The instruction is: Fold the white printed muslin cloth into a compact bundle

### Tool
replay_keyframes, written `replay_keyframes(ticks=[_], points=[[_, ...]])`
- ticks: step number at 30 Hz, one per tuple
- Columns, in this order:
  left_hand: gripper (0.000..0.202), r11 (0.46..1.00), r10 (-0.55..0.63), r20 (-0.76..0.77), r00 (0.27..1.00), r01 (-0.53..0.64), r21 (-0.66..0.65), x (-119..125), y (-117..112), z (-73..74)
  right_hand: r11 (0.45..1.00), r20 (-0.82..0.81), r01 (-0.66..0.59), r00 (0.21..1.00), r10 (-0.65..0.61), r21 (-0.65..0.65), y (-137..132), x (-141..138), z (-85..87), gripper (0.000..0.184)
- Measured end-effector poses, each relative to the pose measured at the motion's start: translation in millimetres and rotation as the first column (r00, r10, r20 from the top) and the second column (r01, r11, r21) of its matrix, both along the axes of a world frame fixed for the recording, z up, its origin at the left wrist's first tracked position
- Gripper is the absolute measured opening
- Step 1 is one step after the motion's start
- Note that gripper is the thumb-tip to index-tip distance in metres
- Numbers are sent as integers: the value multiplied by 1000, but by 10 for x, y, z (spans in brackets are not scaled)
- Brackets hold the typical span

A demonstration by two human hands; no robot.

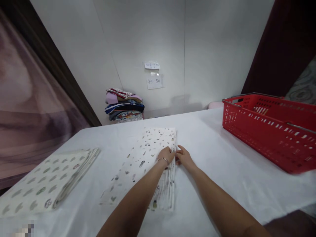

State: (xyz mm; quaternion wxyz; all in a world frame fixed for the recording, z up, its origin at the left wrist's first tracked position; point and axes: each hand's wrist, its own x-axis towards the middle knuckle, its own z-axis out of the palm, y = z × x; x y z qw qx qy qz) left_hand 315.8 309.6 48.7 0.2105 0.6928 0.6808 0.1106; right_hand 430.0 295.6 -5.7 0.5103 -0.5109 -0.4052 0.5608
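A folded white cloth [138,164] with a small scattered print lies flat on the table in front of me. Its layered edge runs along the right side. My left hand [166,156], with a bracelet at the wrist, rests over that edge, its fingers closed on the layers. From the right, my right hand [184,158] meets the same edge, close to the left fingertips. Its fingers are bent around the layers, and their tips are partly hidden. Off to the left lies another folded cloth [41,181], cream with grey-green motifs.
A red plastic basket [269,135] with metal handles stands on the white-covered table [204,138] at the right. Beyond the far edge is a stack of folded fabrics [124,105]. Paper labels [154,81] hang on the wall, and a curtain [32,98] hangs at the left.
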Motion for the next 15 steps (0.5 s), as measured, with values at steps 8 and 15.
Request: replay_keyframes(ticks=[8,15], points=[[28,996,77,-31,997,-78,-37,108,307,66,1000,1,11,1000,-11,-6,35,4,-5,67],[25,990,64,-65,996,-72,-123,108,510,39,1000,-24,-17,1000,16,-23,54,5,11,66]])
